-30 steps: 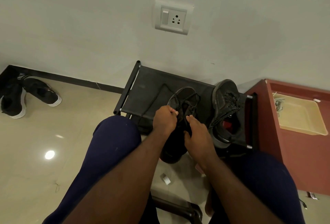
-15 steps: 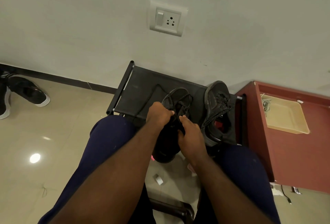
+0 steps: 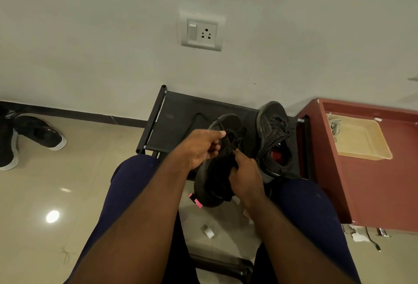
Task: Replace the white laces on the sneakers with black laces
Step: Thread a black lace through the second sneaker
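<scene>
Sneaker under work [image 3: 217, 166] lies tilted across the front edge of the black rack [image 3: 176, 120], toe on the rack and heel hanging off it between the knees. We judge it light and soft in the upper, firm only at the sole. It is best steadied at the collar or side wall, away from the eyelets.

The black lace [image 3: 192, 120] trails in a loose line across the rack top, left of the sneaker. It is limp and thin, and we judge it will slip unless taken near its end and kept taut.

The left grip [image 3: 201, 145], over the front of the rack, is closed to a pinch. Thumb and forefinger meet at the eyelet row, apparently on the black lace, though the strand between them is too dark to trace. The right grip [image 3: 245, 175], just off the rack's front edge, is curled round the sneaker's near side and holds it steady.

A second sneaker [image 3: 273, 138] stands on the right end of the rack, already carrying dark laces. White laces [image 3: 334, 126] lie in a beige tray [image 3: 362, 155] on the red cabinet right of the rack.

We judge the task well advanced, with threading on the last sneaker in hand.
</scene>
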Tool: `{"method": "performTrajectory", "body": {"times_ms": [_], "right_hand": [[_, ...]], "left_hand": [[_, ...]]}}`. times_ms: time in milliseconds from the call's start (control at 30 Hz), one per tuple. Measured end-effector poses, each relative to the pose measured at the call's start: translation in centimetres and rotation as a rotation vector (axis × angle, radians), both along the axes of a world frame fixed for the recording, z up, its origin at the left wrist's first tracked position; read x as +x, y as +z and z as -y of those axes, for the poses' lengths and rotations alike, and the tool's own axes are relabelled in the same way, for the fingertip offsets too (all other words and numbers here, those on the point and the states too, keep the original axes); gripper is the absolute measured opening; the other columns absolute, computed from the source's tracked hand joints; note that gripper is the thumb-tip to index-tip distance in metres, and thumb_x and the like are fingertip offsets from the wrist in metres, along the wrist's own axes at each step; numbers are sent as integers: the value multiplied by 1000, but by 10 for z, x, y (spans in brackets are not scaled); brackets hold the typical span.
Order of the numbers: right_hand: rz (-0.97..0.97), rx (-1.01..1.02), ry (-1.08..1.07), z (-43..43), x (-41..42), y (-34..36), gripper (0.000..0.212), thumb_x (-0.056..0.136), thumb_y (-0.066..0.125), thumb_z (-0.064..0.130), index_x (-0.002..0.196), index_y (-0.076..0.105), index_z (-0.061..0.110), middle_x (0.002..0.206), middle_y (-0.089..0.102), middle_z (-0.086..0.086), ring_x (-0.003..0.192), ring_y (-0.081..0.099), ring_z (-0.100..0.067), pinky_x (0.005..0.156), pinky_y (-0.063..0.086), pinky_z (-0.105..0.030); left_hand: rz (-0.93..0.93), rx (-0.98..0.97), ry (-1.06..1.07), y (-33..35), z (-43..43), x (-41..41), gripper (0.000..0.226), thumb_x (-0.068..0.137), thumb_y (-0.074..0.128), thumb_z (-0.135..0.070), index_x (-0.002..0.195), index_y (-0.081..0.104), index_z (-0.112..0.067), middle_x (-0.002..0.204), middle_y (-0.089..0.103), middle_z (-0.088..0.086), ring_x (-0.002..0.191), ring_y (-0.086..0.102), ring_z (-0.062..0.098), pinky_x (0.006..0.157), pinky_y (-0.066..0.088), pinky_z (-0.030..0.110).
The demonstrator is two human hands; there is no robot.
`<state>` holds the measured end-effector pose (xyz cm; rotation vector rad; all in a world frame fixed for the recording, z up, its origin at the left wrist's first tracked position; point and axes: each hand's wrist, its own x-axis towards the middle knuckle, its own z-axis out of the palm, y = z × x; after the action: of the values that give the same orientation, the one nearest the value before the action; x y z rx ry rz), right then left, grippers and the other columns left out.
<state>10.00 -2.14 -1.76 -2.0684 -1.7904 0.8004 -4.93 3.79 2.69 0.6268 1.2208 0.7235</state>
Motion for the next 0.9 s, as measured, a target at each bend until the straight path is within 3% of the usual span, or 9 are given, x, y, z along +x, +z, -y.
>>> {"method": "performTrajectory", "body": {"times_ms": [67, 133, 200, 300, 367, 533, 600, 733, 900], "right_hand": [[-24, 12, -20, -2, -1, 1, 45, 88, 40, 12, 126, 63, 23, 123, 68, 2, 105, 62, -25, 90, 55, -41], [-38, 3, -27, -2, -3, -1, 47, 90, 39, 17, 131, 60, 24, 130, 65, 2, 114, 60, -24, 96, 53, -42], [-59, -4, -25, -1, -5, -1, 46, 94, 45, 13, 136, 58, 25, 135, 61, 4, 122, 55, -22, 102, 50, -40], [-95, -9, -2, 1, -5, 0, 48, 98, 47, 14, 144, 51, 26, 138, 57, 0, 125, 50, -19, 104, 45, -33], [-141, -20, -29, 3, -5, 1, 47, 102, 49, 25, 149, 44, 27, 135, 55, -3, 123, 50, -17, 101, 42, -30], [-176, 64, 20, 7, -15, 8, 47, 94, 50, 59, 131, 50, 30, 137, 56, 1, 132, 48, -19, 102, 46, -40], [-120, 31, 47, 7, -17, 8, 55, 92, 46, 67, 136, 46, 33, 151, 45, -4, 143, 38, -22, 110, 41, -46], [-50, -65, 107, 5, -18, 7, 61, 99, 49, 56, 153, 31, 36, 167, 18, -4, 149, 26, -27, 115, 35, -48], [-67, -93, 91, -8, -12, 4, 64, 98, 51, 56, 155, 30, 35, 166, 23, -3, 149, 29, -26, 112, 37, -45]], "left_hand": [[-201, 112, -50, 1, 3, -5, 16, 97, 60, -16, 83, 60, -9, 69, 57, 2, 64, 56, 13, 58, 49, 25], [-392, 136, 31, -9, 5, -10, 15, 99, 57, -17, 92, 62, -4, 75, 61, 6, 65, 58, 14, 58, 50, 25], [-460, 123, 109, -22, 6, -10, 20, 100, 55, -21, 94, 62, -3, 77, 61, 9, 65, 57, 14, 57, 50, 25], [-534, 135, 89, -39, 3, -3, 31, 94, 63, -36, 80, 59, -9, 73, 60, 8, 66, 58, 19, 65, 55, 36], [-655, 151, 37, -42, 3, 3, 35, 90, 67, -40, 74, 58, -10, 70, 61, 5, 66, 59, 18, 66, 52, 35], [-814, 228, -19, -43, -6, 9, 42, 91, 66, -28, 56, 51, -13, 63, 58, 13, 62, 55, 22, 68, 51, 38], [-822, 213, -81, -46, -9, 8, 42, 94, 65, -24, 56, 49, -12, 61, 56, 12, 63, 54, 22, 67, 49, 37], [-659, 124, -134, -47, -11, 2, 34, 97, 61, -21, 66, 59, -6, 65, 58, 7, 63, 56, 19, 64, 47, 32], [-397, 155, -222, -18, -1, -4, 24, 104, 49, -20, 90, 60, -3, 82, 56, 11, 72, 53, 16, 62, 48, 26]]}}
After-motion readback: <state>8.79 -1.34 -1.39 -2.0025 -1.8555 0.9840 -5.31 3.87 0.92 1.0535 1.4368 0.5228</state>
